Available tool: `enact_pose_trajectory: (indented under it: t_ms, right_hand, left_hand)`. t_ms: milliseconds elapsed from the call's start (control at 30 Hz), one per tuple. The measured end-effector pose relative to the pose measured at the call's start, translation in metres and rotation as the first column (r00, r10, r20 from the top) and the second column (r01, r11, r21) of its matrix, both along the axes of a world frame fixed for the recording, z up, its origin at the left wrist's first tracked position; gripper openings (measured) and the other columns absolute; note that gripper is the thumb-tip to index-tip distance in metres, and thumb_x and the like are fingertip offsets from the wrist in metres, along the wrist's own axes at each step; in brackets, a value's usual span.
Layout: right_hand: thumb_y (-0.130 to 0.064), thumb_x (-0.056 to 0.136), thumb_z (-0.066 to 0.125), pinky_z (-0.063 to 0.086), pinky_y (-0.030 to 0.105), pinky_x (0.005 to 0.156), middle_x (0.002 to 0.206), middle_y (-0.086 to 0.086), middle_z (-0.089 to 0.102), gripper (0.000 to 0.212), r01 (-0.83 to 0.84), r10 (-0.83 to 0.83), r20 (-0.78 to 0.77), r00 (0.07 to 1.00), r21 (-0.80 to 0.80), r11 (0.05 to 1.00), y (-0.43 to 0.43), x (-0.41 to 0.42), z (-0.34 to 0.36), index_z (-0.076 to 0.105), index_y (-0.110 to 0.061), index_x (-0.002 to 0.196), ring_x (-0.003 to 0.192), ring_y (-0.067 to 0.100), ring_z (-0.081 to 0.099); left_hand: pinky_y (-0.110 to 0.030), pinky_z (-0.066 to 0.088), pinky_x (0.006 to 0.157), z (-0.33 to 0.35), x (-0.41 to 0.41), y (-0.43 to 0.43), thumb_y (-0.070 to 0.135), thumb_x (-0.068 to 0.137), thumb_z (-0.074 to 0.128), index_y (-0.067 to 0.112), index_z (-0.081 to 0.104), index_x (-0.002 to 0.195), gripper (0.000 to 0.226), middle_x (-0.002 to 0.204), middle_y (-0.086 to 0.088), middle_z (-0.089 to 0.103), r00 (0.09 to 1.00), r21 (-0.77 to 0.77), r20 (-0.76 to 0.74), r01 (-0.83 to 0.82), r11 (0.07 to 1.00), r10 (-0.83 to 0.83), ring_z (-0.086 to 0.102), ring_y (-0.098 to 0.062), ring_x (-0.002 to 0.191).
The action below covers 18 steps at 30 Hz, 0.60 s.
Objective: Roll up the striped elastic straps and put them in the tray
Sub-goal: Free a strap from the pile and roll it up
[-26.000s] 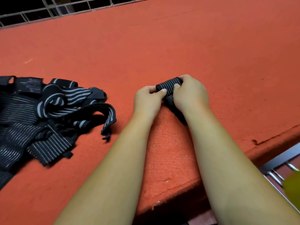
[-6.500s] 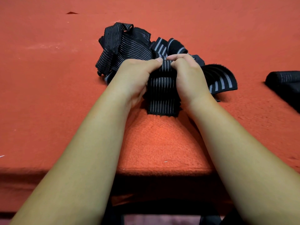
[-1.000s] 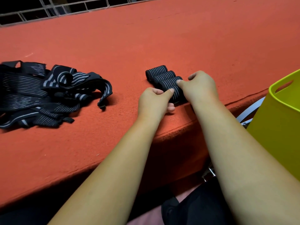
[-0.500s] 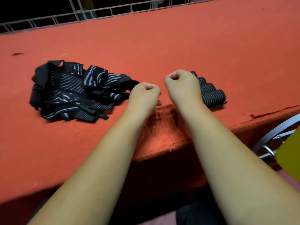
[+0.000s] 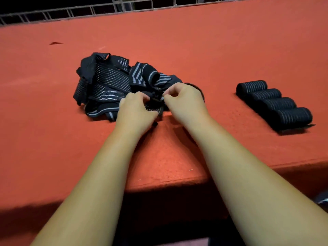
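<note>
Red felt table (image 5: 195, 41): near edge just below forearms, wide bare room far and left. Loose strap pile (image 5: 104, 84) left of centre; 4 rolled straps (image 5: 274, 103) in a row, well apart at right. Left hand (image 5: 135, 112) & right hand (image 5: 184, 98) at pile's near-right edge, fingers curled narrow, pinching a strap end (image 5: 154, 102) between them.

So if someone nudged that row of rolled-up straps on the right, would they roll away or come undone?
The rolled straps are cylinders lying on their sides, so a nudge across them could probably roll them. The fuzzy red table cover likely slows that. The nearest roll shows a loose flat tail, so it might partly unwind if pushed.
</note>
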State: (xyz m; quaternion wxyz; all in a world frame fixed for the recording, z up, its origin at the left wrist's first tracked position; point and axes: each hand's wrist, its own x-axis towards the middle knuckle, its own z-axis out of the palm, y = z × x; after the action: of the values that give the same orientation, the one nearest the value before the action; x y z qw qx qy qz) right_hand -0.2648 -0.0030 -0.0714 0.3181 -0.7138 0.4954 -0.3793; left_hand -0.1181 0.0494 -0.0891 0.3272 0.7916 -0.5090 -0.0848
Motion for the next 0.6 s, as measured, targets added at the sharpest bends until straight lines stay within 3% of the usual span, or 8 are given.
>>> enact_pose_trajectory:
  t_ms: [100,200,267,333,433,533,600]
  right_hand:
    - [-0.011,0.092,0.059,0.051,0.029,0.08,0.102,-0.007,0.077,0.028,-0.068,0.072,-0.134,0.988,0.033,0.997,0.001,0.014,-0.003,0.078,-0.029,0.099,0.094,0.016,0.07]
    - [-0.005,0.092,0.06,0.05,0.033,0.104,0.124,-0.004,0.076,0.039,-0.087,0.098,-0.237,0.967,0.058,0.995,0.002,0.026,-0.007,0.078,-0.03,0.115,0.126,0.02,0.062]
    - [-0.004,0.093,0.058,0.048,0.036,0.11,0.129,-0.005,0.075,0.042,-0.08,0.094,-0.224,0.97,0.069,0.994,0.002,0.03,-0.009,0.078,-0.03,0.118,0.131,0.021,0.06]
    - [-0.003,0.091,0.055,0.05,0.034,0.106,0.128,-0.006,0.075,0.047,-0.081,0.094,-0.185,0.978,0.078,0.994,0.001,0.032,-0.01,0.078,-0.031,0.122,0.125,0.018,0.063]
    - [-0.007,0.084,0.054,0.057,0.036,0.093,0.114,-0.01,0.077,0.052,-0.159,0.167,-0.114,0.979,0.076,0.984,0.001,0.033,-0.011,0.074,-0.035,0.122,0.103,0.014,0.07]
    - [-0.02,0.09,0.063,0.06,0.039,0.07,0.076,-0.013,0.073,0.017,-0.21,0.212,-0.026,0.977,0.061,0.976,0.0,0.032,-0.016,0.072,-0.031,0.099,0.064,0.01,0.067]
    - [-0.026,0.096,0.063,0.053,0.033,0.071,0.075,-0.018,0.07,0.008,-0.242,0.242,-0.001,0.97,0.002,0.97,0.002,0.031,-0.016,0.068,-0.033,0.097,0.065,0.004,0.065]
  left_hand:
    - [-0.045,0.052,0.105,0.0,0.012,0.005,0.054,0.074,0.083,0.032,0.074,0.131,0.061,0.127,-0.004,0.066,0.975,0.158,0.184,0.097,0.983,-0.126,0.06,-0.032,0.125]
    - [-0.037,0.048,0.102,-0.002,0.025,0.003,0.038,0.091,0.08,0.035,0.081,0.122,0.032,0.122,0.002,0.071,0.965,0.05,0.192,0.172,0.984,-0.178,0.063,-0.023,0.122]
    - [-0.033,0.045,0.096,-0.004,0.027,0.003,0.034,0.099,0.074,0.032,0.083,0.114,0.018,0.117,0.004,0.072,0.98,-0.008,0.148,0.135,0.991,-0.132,0.063,-0.019,0.117]
    - [-0.031,0.041,0.086,-0.005,0.029,0.0,0.034,0.102,0.069,0.028,0.081,0.107,0.014,0.109,0.004,0.073,0.992,-0.054,0.1,0.087,0.995,-0.081,0.064,-0.021,0.111]
    - [-0.036,0.038,0.072,-0.002,0.031,-0.002,0.037,0.107,0.059,0.019,0.07,0.085,0.03,0.081,0.005,0.065,0.99,-0.148,-0.138,0.012,0.989,-0.032,0.06,-0.021,0.084]
    - [-0.039,0.036,0.064,0.002,0.035,0.001,0.044,0.107,0.056,0.014,0.052,0.068,0.049,0.064,0.003,0.049,0.937,-0.247,-0.347,-0.047,0.968,-0.043,0.045,-0.018,0.064]
    - [-0.041,0.044,0.067,0.004,0.036,0.006,0.05,0.103,0.054,0.008,0.06,0.073,0.053,0.068,-0.007,0.058,0.887,-0.334,-0.45,-0.058,0.941,-0.105,0.053,-0.018,0.067]
